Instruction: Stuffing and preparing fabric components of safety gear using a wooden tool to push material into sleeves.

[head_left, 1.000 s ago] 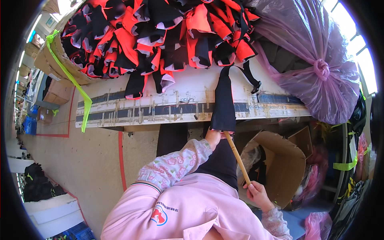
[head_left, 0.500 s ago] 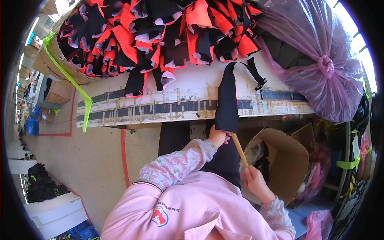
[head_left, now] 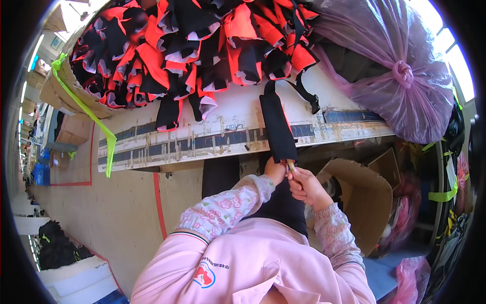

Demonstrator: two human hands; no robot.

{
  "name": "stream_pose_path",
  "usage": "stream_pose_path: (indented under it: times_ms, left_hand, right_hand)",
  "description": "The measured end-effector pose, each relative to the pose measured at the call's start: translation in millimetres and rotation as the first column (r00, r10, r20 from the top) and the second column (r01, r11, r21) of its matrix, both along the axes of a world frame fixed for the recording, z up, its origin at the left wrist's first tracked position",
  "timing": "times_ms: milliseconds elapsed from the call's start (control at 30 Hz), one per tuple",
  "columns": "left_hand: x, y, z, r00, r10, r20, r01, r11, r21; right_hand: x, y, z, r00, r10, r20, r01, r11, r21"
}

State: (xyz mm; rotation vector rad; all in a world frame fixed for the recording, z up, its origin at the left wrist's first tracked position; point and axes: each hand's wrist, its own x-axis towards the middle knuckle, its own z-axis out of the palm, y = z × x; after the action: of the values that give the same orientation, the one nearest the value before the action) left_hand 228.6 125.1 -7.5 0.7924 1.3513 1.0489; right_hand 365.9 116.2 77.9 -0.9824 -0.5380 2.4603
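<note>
A long black fabric sleeve point(head_left: 278, 126) with a bit of red edging lies over the table's front edge, its near end hanging toward me. My left hand point(head_left: 275, 171) is closed on that near end. Close beside it, my right hand point(head_left: 307, 186) grips a light wooden stick point(head_left: 290, 164). Only a short length of the stick shows between the right hand and the sleeve's opening; the rest appears to be inside the fabric. From the sleeve's far end a narrow black strap runs to a black plastic buckle point(head_left: 315, 104) on the table.
A heap of black and red fabric pieces point(head_left: 152, 66) covers the back of the white table point(head_left: 212, 133). A tied purple plastic bag point(head_left: 405, 96) sits at the right. Below stands an open cardboard box point(head_left: 367, 202). A yellow-green strip point(head_left: 83, 101) hangs at the left.
My right hand has moved up and left, close to my left hand. The stick has gone into the sleeve, so much less of it shows. The view has shifted slightly.
</note>
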Motion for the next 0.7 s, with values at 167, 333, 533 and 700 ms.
stream_pose_path:
  times_ms: [167, 333, 533, 700]
  left_hand:
    - [-1.2, -3.3, 14.8, 0.993, 0.036, 0.111, -0.022, 0.992, -0.121]
    - [2.9, -7.4, -0.2, 0.996, 0.016, 0.082, -0.006, 0.993, -0.121]
    - [-0.9, -4.2, -9.1, 0.996, 0.061, 0.062, -0.052, 0.989, -0.138]
    - [7.7, -4.0, -6.8, 0.948, 0.189, 0.256, -0.155, 0.977, -0.145]
  right_hand:
    - [4.5, -37.0, 9.8, 0.919, 0.037, 0.393, -0.106, 0.982, 0.156]
    - [-1.9, -43.5, 12.7, 0.700, -0.097, 0.708, -0.301, 0.858, 0.415]
    - [-10.7, -15.7, 5.2, 0.891, 0.006, 0.454, -0.138, 0.956, 0.260]
    - [18.2, -92.9, 11.2, 0.913, -0.128, 0.387, 0.099, 0.991, 0.093]
